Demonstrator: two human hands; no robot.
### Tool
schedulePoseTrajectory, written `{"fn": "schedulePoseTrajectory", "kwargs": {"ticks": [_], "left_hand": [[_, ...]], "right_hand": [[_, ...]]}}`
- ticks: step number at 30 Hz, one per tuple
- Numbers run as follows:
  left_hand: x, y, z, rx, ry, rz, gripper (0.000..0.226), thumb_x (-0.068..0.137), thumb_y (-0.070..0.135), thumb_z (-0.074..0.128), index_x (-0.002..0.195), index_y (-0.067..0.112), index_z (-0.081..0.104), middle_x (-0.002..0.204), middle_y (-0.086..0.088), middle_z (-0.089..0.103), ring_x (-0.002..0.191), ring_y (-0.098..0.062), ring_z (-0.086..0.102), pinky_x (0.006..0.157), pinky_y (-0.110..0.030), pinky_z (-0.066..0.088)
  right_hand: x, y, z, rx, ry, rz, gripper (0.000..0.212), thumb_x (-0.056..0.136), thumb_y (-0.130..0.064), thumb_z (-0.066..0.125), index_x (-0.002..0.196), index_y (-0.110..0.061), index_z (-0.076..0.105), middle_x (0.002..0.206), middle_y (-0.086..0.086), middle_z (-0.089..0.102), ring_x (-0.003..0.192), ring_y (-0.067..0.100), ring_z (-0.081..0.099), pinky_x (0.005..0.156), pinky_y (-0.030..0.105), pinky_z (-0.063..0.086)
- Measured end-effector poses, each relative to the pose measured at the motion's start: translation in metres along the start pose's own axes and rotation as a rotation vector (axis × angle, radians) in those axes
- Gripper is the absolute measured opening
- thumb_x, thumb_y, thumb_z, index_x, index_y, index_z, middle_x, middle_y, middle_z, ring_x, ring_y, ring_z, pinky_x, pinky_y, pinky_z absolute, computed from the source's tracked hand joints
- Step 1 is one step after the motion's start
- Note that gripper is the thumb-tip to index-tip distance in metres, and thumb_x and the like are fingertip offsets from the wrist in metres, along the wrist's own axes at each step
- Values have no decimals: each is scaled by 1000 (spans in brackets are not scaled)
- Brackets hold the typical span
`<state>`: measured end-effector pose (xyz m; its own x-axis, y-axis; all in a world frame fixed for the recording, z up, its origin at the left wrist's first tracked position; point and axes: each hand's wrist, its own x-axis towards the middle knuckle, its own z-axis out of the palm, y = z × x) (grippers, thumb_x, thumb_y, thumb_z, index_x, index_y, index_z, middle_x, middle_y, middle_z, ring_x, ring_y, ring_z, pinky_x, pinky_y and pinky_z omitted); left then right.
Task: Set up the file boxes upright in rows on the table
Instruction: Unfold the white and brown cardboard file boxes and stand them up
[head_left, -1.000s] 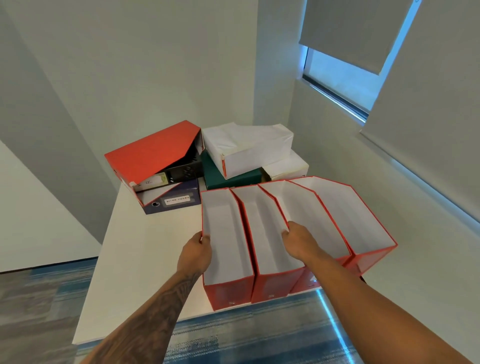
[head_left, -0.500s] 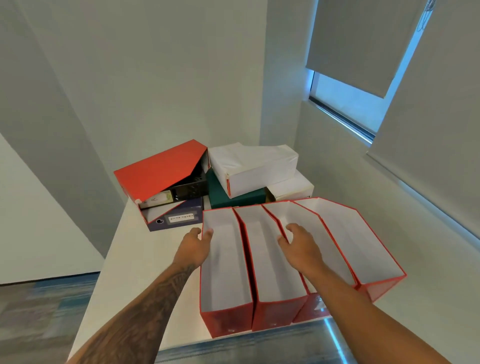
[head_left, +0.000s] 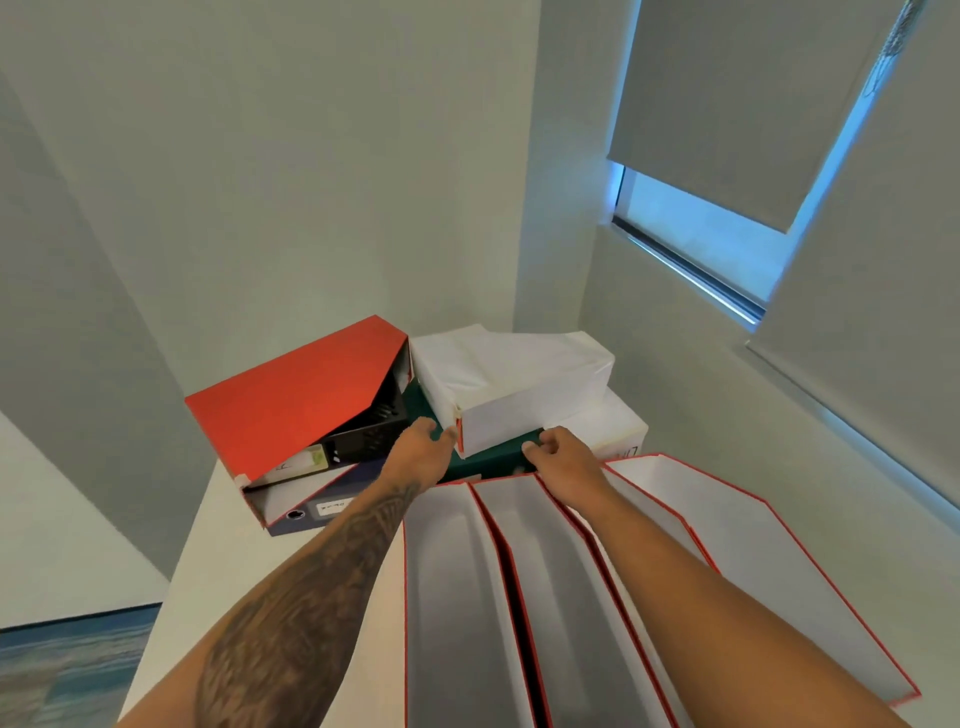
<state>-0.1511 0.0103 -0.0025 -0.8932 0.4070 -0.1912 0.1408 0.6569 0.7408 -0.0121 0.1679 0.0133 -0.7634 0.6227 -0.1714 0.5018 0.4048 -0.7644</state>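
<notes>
Several red file boxes with white insides stand side by side at the near edge of the white table. Behind them lies a pile: a white-wrapped box on a dark green box, with another white box to the right. My left hand touches the green box's left end below the white box's corner. My right hand grips the green box's front edge. A red file box lies on its side at the left.
Under the tipped red box lie a black binder and a dark blue binder. Walls close in behind the table and on its right, with a window and roller blind. Blue patterned carpet shows at lower left.
Both hands left the upright red file boxes and reached forward to the pile at the back; they now touch the green box. The camera moved closer.
</notes>
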Motion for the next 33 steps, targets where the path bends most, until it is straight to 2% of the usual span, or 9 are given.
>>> {"fn": "schedulePoseTrajectory", "kwargs": {"ticks": [3, 5, 9, 15, 21, 24, 26, 29, 33], "left_hand": [[42, 6, 2, -48, -61, -22, 74, 93, 63, 44, 143, 9, 46, 140, -7, 56, 123, -29, 57, 101, -37, 45], [70, 5, 7, -76, -86, -44, 94, 77, 78, 39, 142, 12, 47, 142, -6, 56, 121, -29, 59, 103, -44, 49], [92, 22, 12, -155, -88, -118, 70, 98, 52, 45, 149, 5, 36, 142, -10, 52, 123, -32, 55, 104, -45, 48], [118, 15, 33, -266, -74, -198, 53, 97, 43, 50, 137, 8, 44, 128, -9, 60, 109, -29, 61, 97, -47, 53], [116, 3, 49, -356, -51, -177, 57, 98, 49, 49, 140, 12, 41, 125, -6, 60, 101, -25, 61, 77, -36, 52], [106, -2, 58, -427, -64, -150, 51, 97, 44, 55, 137, 14, 42, 126, -6, 59, 103, -24, 62, 84, -41, 56], [97, -6, 64, -508, -73, -140, 56, 90, 44, 64, 135, 18, 44, 128, -3, 60, 108, -23, 64, 93, -45, 57], [83, -11, 71, -677, -135, -140, 50, 77, 32, 76, 118, 35, 48, 121, 1, 65, 105, -23, 69, 87, -49, 60], [69, -6, 80, -745, -166, -85, 60, 79, 22, 78, 127, 34, 43, 122, 4, 65, 108, -24, 68, 85, -49, 61]], "right_hand": [[31, -12, 15, 43, -13, 38, 40, 102, -34, 56, 135, -12, 52, 134, 9, 60, 119, 26, 58, 94, 33, 47], [48, -18, 24, 77, -13, 84, 50, 102, -38, 55, 144, -12, 47, 143, 8, 54, 128, 28, 55, 102, 34, 45], [81, -26, 46, 203, -6, 186, 62, 99, -44, 55, 151, -18, 36, 149, 9, 48, 128, 29, 52, 108, 45, 47], [114, -34, 80, 553, 43, 355, 69, 99, -48, 55, 155, -19, 25, 148, 10, 44, 117, 25, 49, 103, 46, 51], [134, -25, 98, 753, 77, 506, 65, 93, -60, 60, 140, -20, 40, 126, 10, 58, 108, 28, 58, 93, 48, 58], [136, -13, 98, 900, 69, 560, 72, 84, -68, 64, 137, -23, 45, 120, 11, 61, 105, 30, 62, 89, 52, 59], [136, -2, 101, 1056, 69, 568, 84, 70, -76, 72, 133, -26, 48, 121, 11, 63, 107, 34, 64, 88, 56, 58], [139, 22, 113, 1194, 49, 556, 104, 46, -83, 81, 132, -30, 54, 123, 9, 69, 109, 38, 69, 87, 59, 58], [122, 17, 113, 1284, 49, 405, 91, 61, -69, 86, 138, -33, 52, 126, 8, 70, 110, 37, 71, 87, 61, 58]]}}
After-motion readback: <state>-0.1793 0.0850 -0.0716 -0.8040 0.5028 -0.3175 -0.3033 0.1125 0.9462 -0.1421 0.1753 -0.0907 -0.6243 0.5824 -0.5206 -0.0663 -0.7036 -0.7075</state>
